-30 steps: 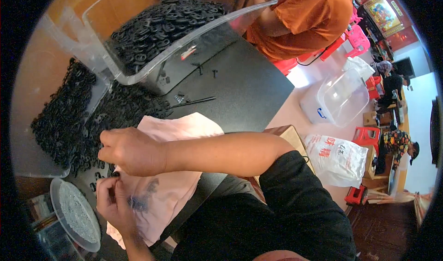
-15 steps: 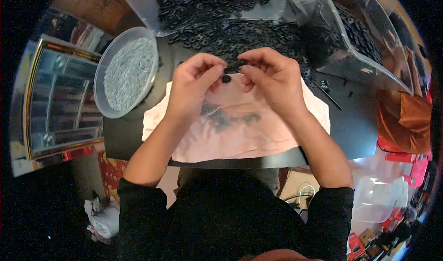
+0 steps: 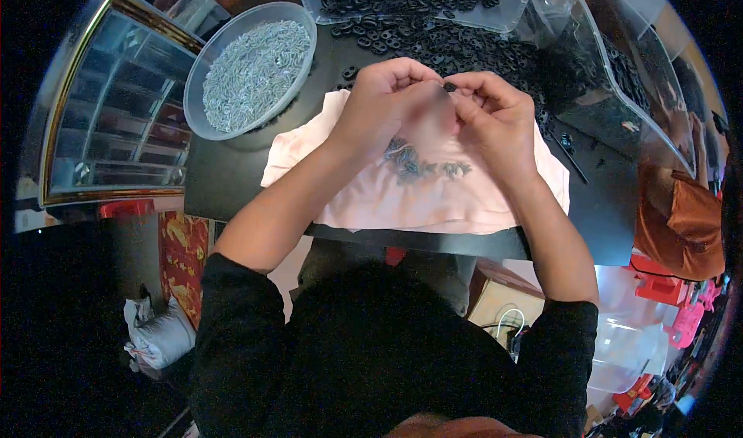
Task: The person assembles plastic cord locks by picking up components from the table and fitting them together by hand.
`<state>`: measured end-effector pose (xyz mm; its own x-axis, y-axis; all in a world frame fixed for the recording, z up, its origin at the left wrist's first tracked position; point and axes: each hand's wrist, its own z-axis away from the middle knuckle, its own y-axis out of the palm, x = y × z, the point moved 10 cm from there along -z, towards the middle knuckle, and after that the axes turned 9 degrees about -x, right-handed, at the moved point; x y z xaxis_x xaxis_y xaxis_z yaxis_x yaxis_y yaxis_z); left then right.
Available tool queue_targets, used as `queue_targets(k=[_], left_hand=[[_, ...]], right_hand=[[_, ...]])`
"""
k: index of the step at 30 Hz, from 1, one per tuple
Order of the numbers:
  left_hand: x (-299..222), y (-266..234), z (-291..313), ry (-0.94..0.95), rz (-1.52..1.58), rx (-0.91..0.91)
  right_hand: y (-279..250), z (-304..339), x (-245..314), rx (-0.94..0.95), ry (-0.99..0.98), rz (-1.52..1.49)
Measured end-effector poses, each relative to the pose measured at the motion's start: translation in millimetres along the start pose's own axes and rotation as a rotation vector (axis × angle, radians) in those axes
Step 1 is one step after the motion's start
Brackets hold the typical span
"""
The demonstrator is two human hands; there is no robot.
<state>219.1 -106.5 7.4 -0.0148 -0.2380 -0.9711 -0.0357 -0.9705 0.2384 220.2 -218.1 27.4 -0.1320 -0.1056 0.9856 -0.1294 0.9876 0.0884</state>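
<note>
Over the pink cloth (image 3: pixel 356 198), my two hands meet fingertip to fingertip. In my right hand (image 3: pixel 499 117) the thumb and forefinger pinch a small black plastic part (image 3: pixel 450 87). My left hand (image 3: pixel 383 101) is closed, its fingertips against the same spot; what it holds is hidden behind the fingers and a blurred patch. Just below the hands, a loose cluster of small grey metal pieces (image 3: pixel 410 163) lies on the cloth. Beyond my fingers spreads a heap of black plastic parts (image 3: pixel 457 47), many with holes through them.
At the left stands a round clear tub (image 3: pixel 302 74) of small silvery pieces. A clear bin (image 3: pixel 507 28) with more black parts is at the back; another clear bin (image 3: pixel 611 82) stands at the right. A thin dark rod (image 3: pixel 571 161) lies on the black table (image 3: pixel 611 206).
My hands have come together, the left moving right to meet the right. The whole view has shifted, so the tub and cloth sit further right in it.
</note>
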Motion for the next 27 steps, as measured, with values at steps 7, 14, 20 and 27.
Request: queue_targets(k=[7, 14, 20, 27], left_hand=[[-6, 3, 0, 0.136, -0.160, -0.032], [-3, 2, -2, 0.107, -0.114, -0.036], [-2, 2, 0, 0.061, -0.126, -0.026], [-5, 3, 1, 0.158, -0.224, -0.024]], right_hand=[[-5, 3, 1, -0.043, -0.016, 0.008], [-8, 4, 10, -0.068, -0.051, 0.084], [-8, 4, 11, -0.080, -0.070, 0.113], [-7, 6, 9, -0.087, -0.100, 0.086]])
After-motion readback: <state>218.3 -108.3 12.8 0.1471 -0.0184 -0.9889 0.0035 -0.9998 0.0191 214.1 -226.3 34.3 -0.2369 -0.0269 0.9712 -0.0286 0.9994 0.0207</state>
